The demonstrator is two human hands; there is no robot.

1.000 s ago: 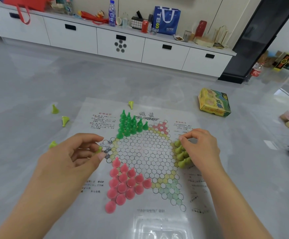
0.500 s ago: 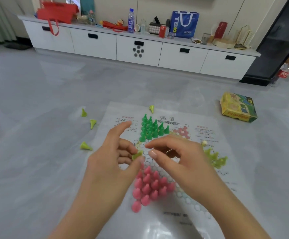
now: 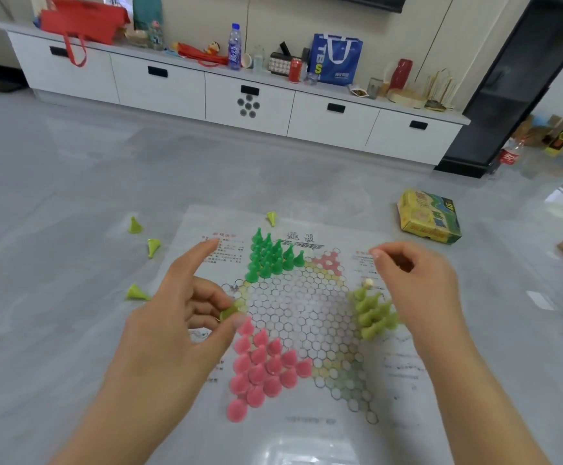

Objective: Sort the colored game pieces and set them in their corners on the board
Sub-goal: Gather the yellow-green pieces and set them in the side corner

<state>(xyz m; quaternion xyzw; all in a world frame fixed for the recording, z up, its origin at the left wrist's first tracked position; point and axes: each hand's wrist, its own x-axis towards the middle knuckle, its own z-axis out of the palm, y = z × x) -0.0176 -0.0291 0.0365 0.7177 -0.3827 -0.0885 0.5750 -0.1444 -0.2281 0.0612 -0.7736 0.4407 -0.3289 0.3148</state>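
Both my hands hover over the board (image 3: 307,431) on the floor.
My left hand (image 3: 179,317) pinches a yellow-green piece (image 3: 229,312) at the board's left corner, forefinger extended; my right hand (image 3: 417,290) curls, seemingly empty, above the olive pieces (image 3: 372,312).

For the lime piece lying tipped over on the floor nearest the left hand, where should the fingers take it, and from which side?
The tipped lime piece lies on its side on the floor, off the board, its flared base toward the left hand. Probably best to come from above and pinch the narrow cone body across its width: the taper gives two opposing faces, while the wide base would likely roll away from a sideways push.
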